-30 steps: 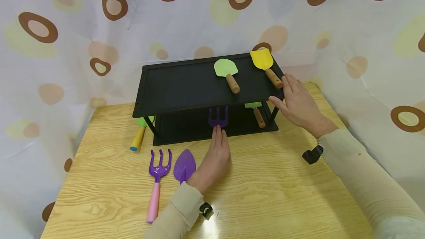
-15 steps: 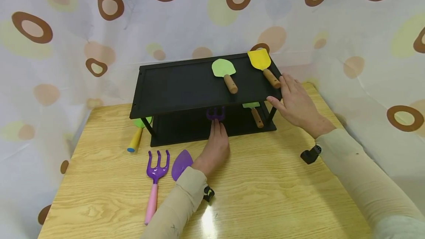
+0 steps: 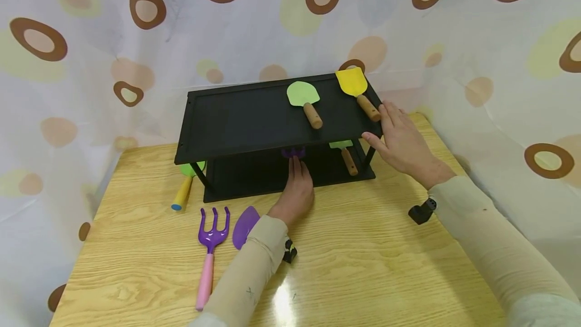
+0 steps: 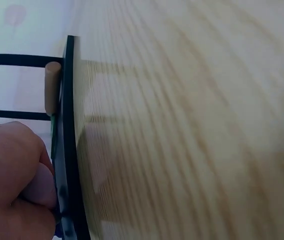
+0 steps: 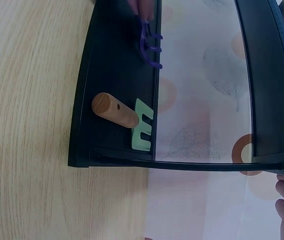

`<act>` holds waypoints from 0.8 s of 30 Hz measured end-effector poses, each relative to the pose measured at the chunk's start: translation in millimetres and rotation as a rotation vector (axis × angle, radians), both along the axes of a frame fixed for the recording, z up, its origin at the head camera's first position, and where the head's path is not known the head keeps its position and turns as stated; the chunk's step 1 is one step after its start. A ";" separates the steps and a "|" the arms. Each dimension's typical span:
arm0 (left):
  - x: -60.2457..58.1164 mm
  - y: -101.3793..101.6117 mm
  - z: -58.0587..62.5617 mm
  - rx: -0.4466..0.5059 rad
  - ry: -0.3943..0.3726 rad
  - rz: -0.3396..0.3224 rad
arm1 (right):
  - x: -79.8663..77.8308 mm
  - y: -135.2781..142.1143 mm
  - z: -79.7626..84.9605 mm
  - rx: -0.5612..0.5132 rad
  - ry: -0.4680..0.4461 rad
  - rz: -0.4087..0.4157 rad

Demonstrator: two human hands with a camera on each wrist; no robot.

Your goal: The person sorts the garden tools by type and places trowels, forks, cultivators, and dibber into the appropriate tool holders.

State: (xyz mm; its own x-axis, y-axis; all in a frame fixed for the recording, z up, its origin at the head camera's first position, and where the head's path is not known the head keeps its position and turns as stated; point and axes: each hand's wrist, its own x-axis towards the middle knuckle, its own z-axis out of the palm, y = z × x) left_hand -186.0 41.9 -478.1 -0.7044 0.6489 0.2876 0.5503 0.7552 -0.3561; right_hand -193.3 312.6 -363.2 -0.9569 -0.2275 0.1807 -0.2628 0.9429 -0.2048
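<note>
In the head view my left hand (image 3: pixel 297 193) reaches between the tiers of a two-tier black shelf (image 3: pixel 236 120) and grips a purple three-pronged hand fork (image 3: pixel 294 153). Its handle end (image 4: pixel 39 187) pokes out of my fist in the left wrist view. Deep on the lower tier, the fork's tines (image 5: pixel 151 47) point toward the back. My right hand (image 3: pixel 404 140) rests against the upper tier's front right corner, fingers along the side and thumb at the front edge. Near it on the lower tier lies a green fork with a wooden handle (image 5: pixel 116 111).
A light green shovel (image 3: pixel 303 96) and a yellow shovel (image 3: pixel 351 82) lie on the upper tier. On the wooden table (image 3: pixel 363 256) are a purple fork with a pink handle (image 3: pixel 206 271), a purple trowel (image 3: pixel 244 226) partly behind my sleeve, and a yellow-handled green tool (image 3: pixel 182 193).
My left hand has pushed the purple fork farther back onto the lower tier, so less of its tines shows under the upper tier. My right hand stays at the shelf corner.
</note>
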 end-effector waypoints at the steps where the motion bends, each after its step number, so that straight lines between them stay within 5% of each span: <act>1: -1.0 0.9 0.4 -0.006 0.006 0.006 | 0.0 0.0 -0.1 0.000 -0.001 -0.001; 13: -10.1 6.5 -4.5 0.007 0.010 0.028 | -0.2 -1.4 -0.1 -0.010 0.017 0.008; 15: -10.8 7.3 -5.3 0.074 -0.078 0.046 | -0.3 -1.0 -0.2 -0.008 0.019 0.008; 20: -13.4 9.9 -4.7 0.371 -0.483 0.168 | -0.4 -0.6 -0.2 -0.005 0.020 0.006; 24: -14.0 9.0 -1.2 0.443 -0.609 0.218 | 0.9 -1.2 1.1 -0.008 0.006 -0.002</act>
State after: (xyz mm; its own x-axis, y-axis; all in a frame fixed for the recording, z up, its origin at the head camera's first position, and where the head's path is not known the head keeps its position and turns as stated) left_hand -200.0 50.9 -479.3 -0.9196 0.3927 0.0095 0.3747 0.8699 0.3208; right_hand -192.4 311.5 -362.1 -0.9562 -0.2241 0.1884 -0.2623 0.9416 -0.2110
